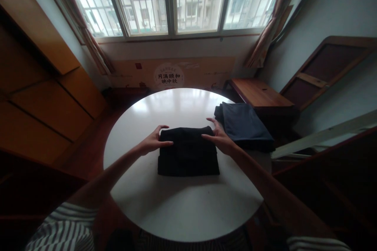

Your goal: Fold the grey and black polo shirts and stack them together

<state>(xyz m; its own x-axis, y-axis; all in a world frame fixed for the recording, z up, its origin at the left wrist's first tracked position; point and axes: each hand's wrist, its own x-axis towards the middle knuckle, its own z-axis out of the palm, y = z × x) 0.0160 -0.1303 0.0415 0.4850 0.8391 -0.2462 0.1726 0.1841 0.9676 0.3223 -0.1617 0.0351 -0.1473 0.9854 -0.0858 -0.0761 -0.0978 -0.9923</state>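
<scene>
A folded black garment (188, 157) lies as a neat rectangle on the white round table (188, 204); which kind of garment it is, I cannot tell. At its far left corner, my left hand (157, 139) grips the fabric, thumb on top and fingers around the far side. My right hand (219, 137) holds the far right corner in much the same way, its index finger reaching past the edge. Beside my right hand, a pile of folded dark clothes (246, 123) rests at the table's right edge, with a dark blue-grey piece on top.
Behind the table on the right stands a low wooden table (262, 92). A wooden-framed panel (330, 70) leans against the right wall. Orange-brown cabinets (44, 106) line the left. A barred window (173, 0) and a printed banner (206, 68) are at the back.
</scene>
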